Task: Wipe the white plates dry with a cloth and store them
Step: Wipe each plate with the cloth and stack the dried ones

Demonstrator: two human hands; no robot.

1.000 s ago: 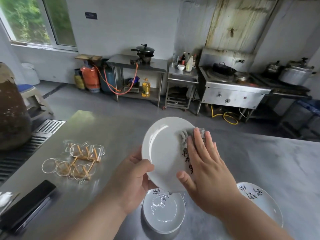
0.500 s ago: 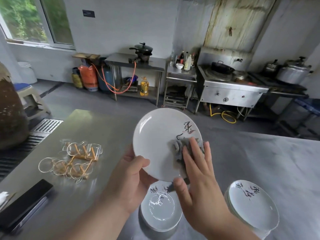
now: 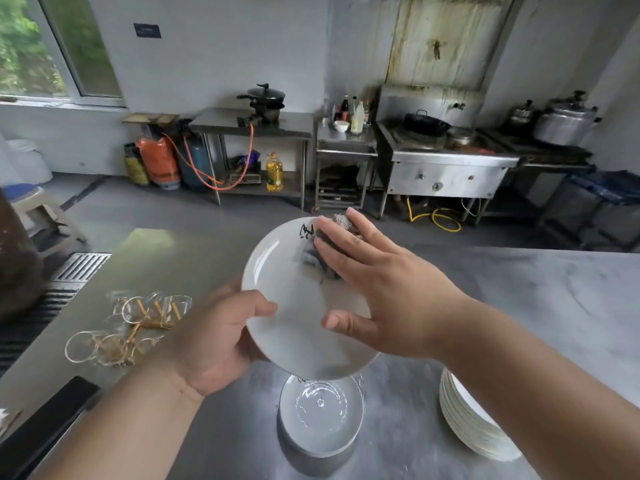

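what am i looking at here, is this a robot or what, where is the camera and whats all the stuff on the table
No robot here: these are a person's two bare hands, filmed by one camera worn on the head, looking forward and down. The left hand grips a white plate by its rim, held tilted above the steel table. The right hand presses a grey cloth against the plate's face with straight fingers, wiping it. On the table, a wet plate sits just below the held one, a stack of white plates stands to the right, and some clear glasses lie to the left.
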